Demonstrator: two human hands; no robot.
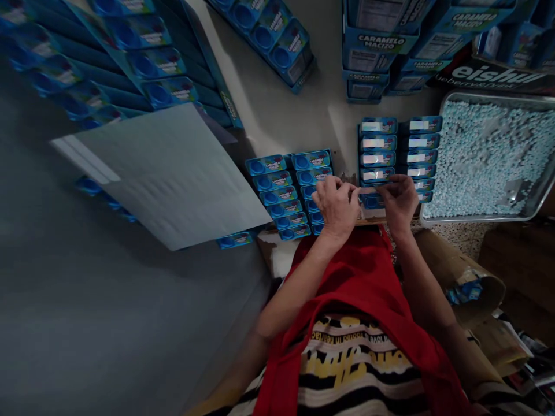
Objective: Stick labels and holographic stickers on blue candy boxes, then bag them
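My left hand (336,205) and my right hand (399,199) meet at the near edge of the table, fingers curled around a small blue candy box (372,201) held between them. Left of my hands lie two rows of blue boxes (281,193) face up, with round windows and "Caramelo Macizo" labels. Just beyond my hands sit two more rows of the same boxes (396,150), showing white labels.
A metal tray (544,193) full of small pale blue candies stands at the right. Stacks of blue display cartons (373,52) line the back; more boxes (143,63) are at upper left. A flat grey sheet (165,173) lies left. Brown paper bags (472,289) sit by my right side.
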